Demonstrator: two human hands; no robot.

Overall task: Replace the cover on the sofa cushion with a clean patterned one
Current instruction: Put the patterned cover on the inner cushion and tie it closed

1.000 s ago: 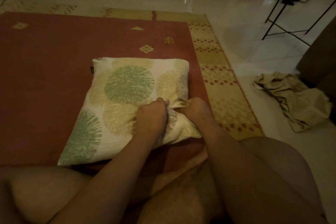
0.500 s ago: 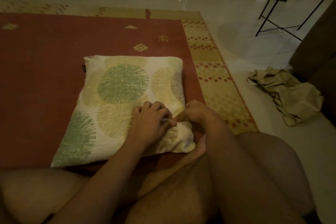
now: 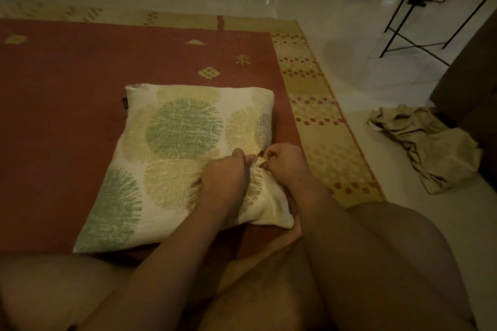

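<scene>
- Two bare hands, the left hand (image 3: 226,180) and the right hand (image 3: 285,161), meet at the right edge of a square cushion (image 3: 166,196). It is dressed in a cream fabric cover printed with green and yellow discs (image 3: 183,126).
- Both hands have curled fingers and pinch one bunched fold of that cover between them.
- Step in hand, by judgement: closing the opening of the clean cover, with the cushion already inside. Whether there is a zip cannot be told.
- Next move probably calls for one hand holding the fabric taut while the other draws the closure along the edge.
- Cushion lies flat on a rust-red woven rug with a yellow patterned border (image 3: 67,115).
- Pale glossy tiled floor (image 3: 349,88) beyond carries a crumpled beige cloth (image 3: 427,148), well apart from the cushion.
- Black metal stand legs (image 3: 414,43) rise farther back.
</scene>
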